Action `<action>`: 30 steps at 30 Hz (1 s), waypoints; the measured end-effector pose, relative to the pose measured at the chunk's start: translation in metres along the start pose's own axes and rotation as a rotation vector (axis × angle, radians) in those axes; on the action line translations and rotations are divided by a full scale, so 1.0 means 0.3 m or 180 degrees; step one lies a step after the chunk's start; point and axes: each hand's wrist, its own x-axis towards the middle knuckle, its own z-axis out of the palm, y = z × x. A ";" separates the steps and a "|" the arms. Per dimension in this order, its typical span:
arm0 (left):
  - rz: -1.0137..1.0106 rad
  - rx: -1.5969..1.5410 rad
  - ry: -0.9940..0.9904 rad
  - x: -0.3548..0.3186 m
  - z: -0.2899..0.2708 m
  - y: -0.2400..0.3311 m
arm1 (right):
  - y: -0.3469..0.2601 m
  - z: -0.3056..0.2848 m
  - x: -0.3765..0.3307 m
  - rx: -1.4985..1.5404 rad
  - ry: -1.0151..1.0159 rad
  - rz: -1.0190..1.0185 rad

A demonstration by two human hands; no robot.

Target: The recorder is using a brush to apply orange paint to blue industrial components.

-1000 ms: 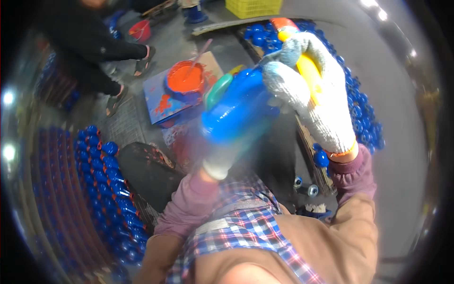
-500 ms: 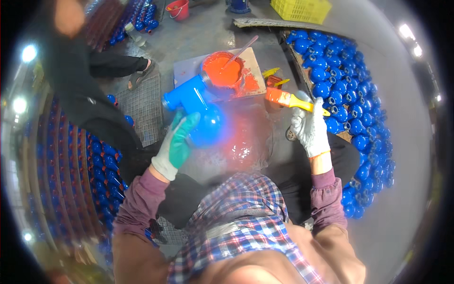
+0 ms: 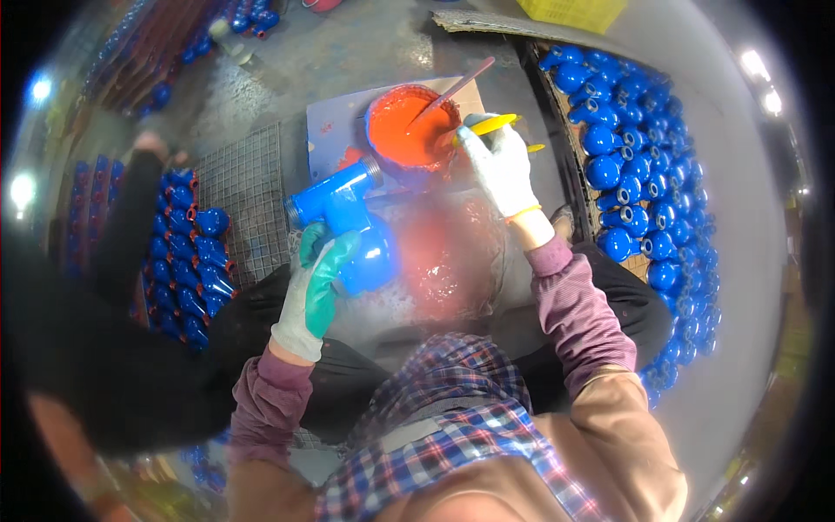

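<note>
My left hand (image 3: pixel 317 287), in a white glove with a green palm, grips a glossy blue metal pipe fitting (image 3: pixel 344 204). It has a round bulb below and a threaded end close to the paint bucket. In a white glove, my right hand (image 3: pixel 504 170) is closed around a yellow-handled paintbrush (image 3: pixel 489 126) at the bucket's right edge. The brush's bristles are hidden, so I cannot tell whether they touch the paint. Orange-red paint (image 3: pixel 402 126) fills the bucket, and a stick (image 3: pixel 457 87) leans in it.
The bucket stands on a paint-spotted board (image 3: pixel 326 113). Rows of blue fittings (image 3: pixel 604 165) lie at right, and more (image 3: pixel 178 261) at left. Beside the board is a wire mesh (image 3: pixel 248 200). A person in dark clothes (image 3: pixel 113 348) is close at left. A yellow crate (image 3: pixel 574 12) stands far right.
My right hand has moved left with the paintbrush, from the right-hand fittings to the bucket. The blue fitting has shifted slightly left and down. The other person has come nearer on the left.
</note>
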 end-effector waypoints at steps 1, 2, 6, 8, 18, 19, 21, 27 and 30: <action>0.0001 0.0105 0.0110 -0.001 -0.006 -0.002 | 0.005 0.021 0.004 -0.0207 -0.0091 -0.0008; -0.0001 0.0100 0.0125 0.001 -0.014 -0.006 | 0.013 0.040 0.009 -0.0414 -0.0175 -0.0017; 0.0186 0.0399 0.0039 0.006 -0.057 -0.060 | 0.091 0.090 0.022 -0.0959 -0.0375 -0.0535; 0.0298 0.0573 0.0071 -0.007 -0.057 -0.053 | 0.054 0.065 0.016 -0.0807 -0.0348 -0.0372; 0.3126 0.3573 0.0432 -0.052 0.000 0.014 | -0.027 -0.240 -0.181 0.1533 -0.0267 0.1598; 0.3083 0.3577 0.0386 -0.061 -0.005 0.023 | -0.065 -0.282 -0.211 0.1690 -0.0306 0.1649; 0.4300 0.4811 0.0048 -0.079 -0.008 0.070 | -0.126 -0.330 -0.242 0.1598 -0.0369 0.1560; 0.6056 0.5350 -0.0912 -0.087 0.039 0.159 | -0.266 -0.325 -0.224 0.0245 -0.1169 0.0157; 0.6231 0.5331 -0.1317 -0.080 0.026 0.158 | -0.227 -0.247 -0.218 0.0195 -0.1471 -0.0040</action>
